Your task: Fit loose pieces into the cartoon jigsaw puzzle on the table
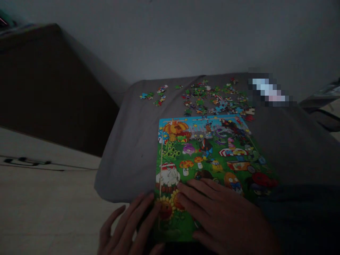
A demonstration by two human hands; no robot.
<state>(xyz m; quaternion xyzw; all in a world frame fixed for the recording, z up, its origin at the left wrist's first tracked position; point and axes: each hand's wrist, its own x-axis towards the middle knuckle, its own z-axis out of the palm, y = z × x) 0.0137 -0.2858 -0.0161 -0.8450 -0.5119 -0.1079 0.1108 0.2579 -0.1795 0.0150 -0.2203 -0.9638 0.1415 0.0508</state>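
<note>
A colourful jigsaw puzzle board (196, 156) printed with cartoon plants and zombies lies over the near edge of the grey-covered table. My right hand (225, 216) rests flat on its lower part, fingers stretched out and pointing left, covering some of the picture. At the lower left corner is my left hand (130, 226), its fingers apart and the fingertips touching or just beside the board's left edge. Neither hand shows a piece in it. Beyond the board's far edge lie loose jigsaw pieces (199, 92) in a scattered heap, with several more pieces (159, 101) off to the left.
The grey cloth (127, 152) covers the table, which stands against a pale wall (170, 39). A blurred-out device (268, 90) lies at the far right. On the left stands a dark-topped cabinet (53, 88) with a drawer handle (26, 162). The light is dim.
</note>
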